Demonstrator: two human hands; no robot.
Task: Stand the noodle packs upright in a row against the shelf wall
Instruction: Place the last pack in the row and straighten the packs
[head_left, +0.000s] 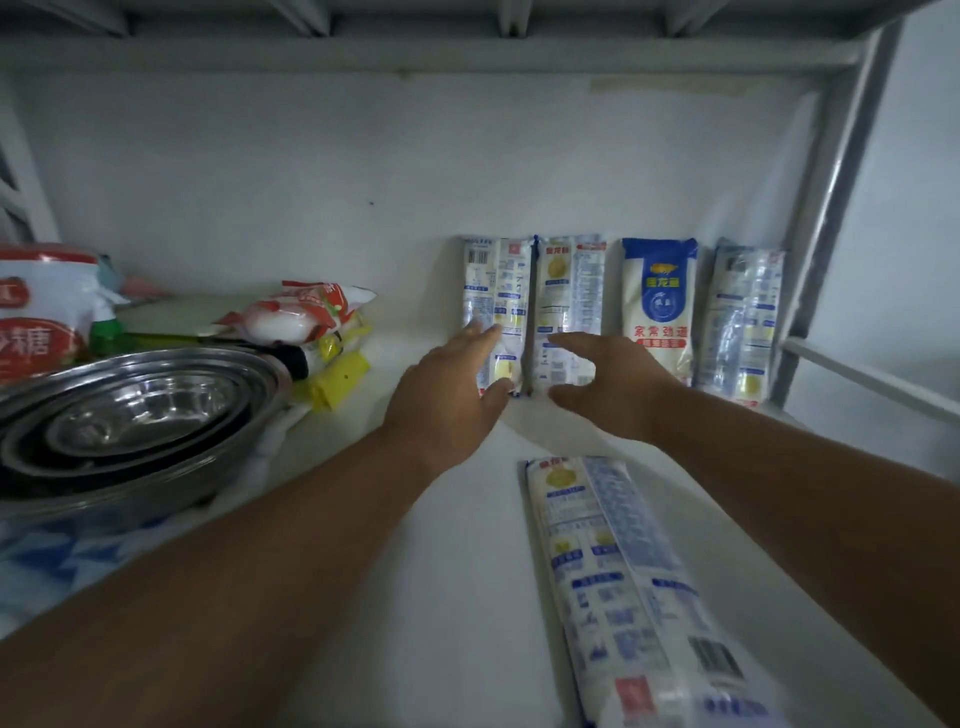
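Several noodle packs stand upright in a row against the white shelf wall (311, 171): a blue-and-white pack (498, 280), a second one (570, 286) right beside it, a blue-topped pack with red lettering (660, 301), and one more (743, 312) by the shelf post. Another noodle pack (618, 582) lies flat on the shelf near me. My left hand (452, 384) reaches to the leftmost pack, its straight fingers against the pack's lower front. My right hand (608, 384) hovers before the second pack with relaxed, spread fingers and holds nothing.
Nested steel bowls (135, 415) sit at the left on a blue-and-white cloth (36, 561). Behind them are a red-labelled sugar bag (41, 312), a green spray bottle (106, 327) and red and yellow packets (306, 317). A grey metal shelf post (831, 197) stands at the right.
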